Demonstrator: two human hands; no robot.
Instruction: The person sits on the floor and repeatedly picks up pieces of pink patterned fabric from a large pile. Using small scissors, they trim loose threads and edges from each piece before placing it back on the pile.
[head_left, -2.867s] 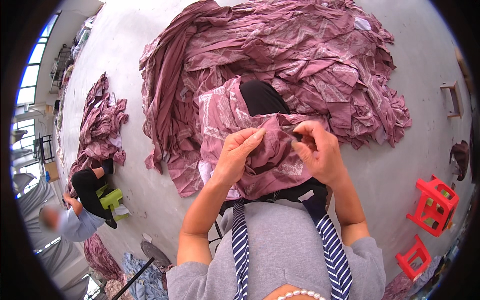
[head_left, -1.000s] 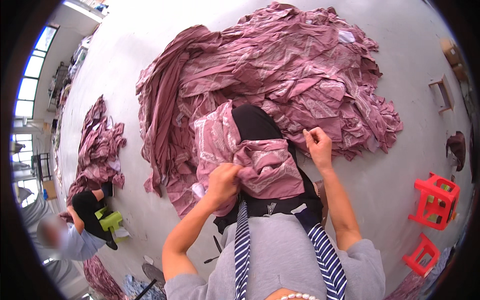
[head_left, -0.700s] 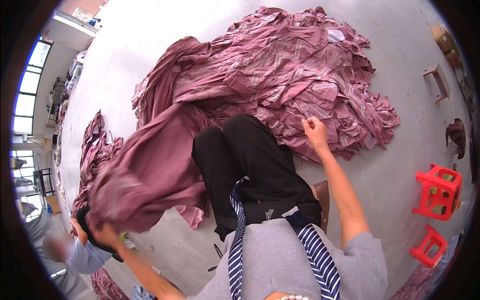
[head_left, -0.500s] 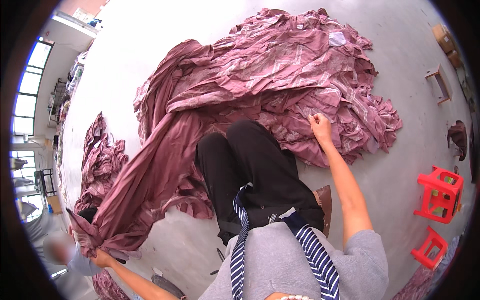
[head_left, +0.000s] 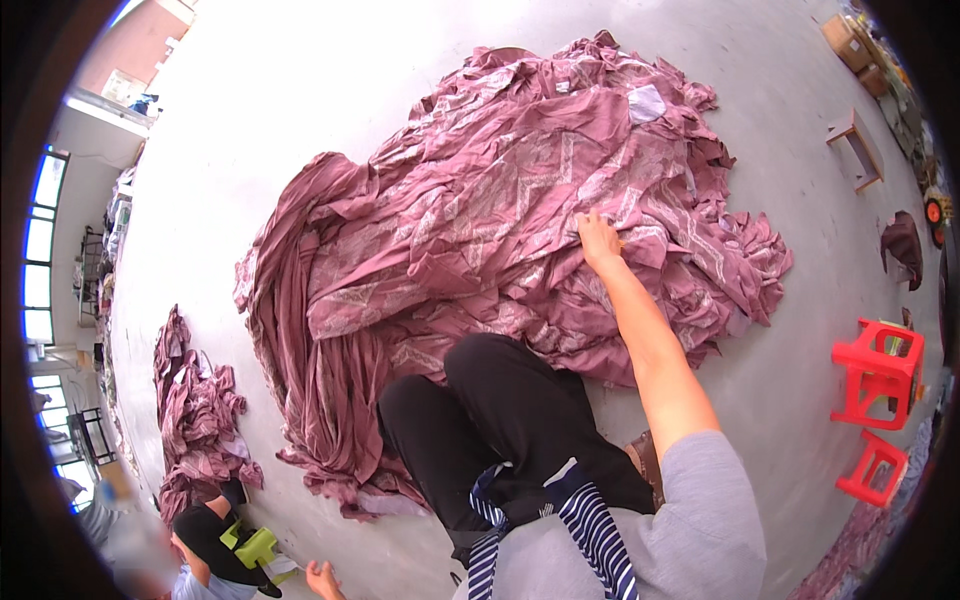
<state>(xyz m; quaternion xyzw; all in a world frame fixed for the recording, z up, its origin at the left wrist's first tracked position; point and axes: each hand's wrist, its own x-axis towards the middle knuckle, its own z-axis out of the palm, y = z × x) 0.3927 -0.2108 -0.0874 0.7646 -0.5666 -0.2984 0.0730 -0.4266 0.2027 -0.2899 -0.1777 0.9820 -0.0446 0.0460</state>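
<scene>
A large heap of dusty-pink patterned fabric point(head_left: 480, 200) lies rumpled on the floor before my knees, with a small white patch point(head_left: 646, 104) near its upper right. My right hand point(head_left: 600, 238) rests on the right part of the heap, its fingers stretched out over the cloth. Low at the lower edge, my left hand point(head_left: 322, 580) is partly in view. Its fingers are apart and nothing is in them. Long gathered folds of the fabric hang along the left side of the heap, apart from my left hand.
At left lies a smaller pink fabric pile point(head_left: 200, 420). Beside it a person in black trousers point(head_left: 215, 540) is near a green stool point(head_left: 258, 548). To the right stand red plastic stools point(head_left: 880, 370), a small wooden stool point(head_left: 856, 150) and cardboard boxes point(head_left: 850, 45).
My left hand has let go of the stretched fabric end, which now lies with the heap near my knees. My right hand has moved left and farther onto the heap, its fingers loosened.
</scene>
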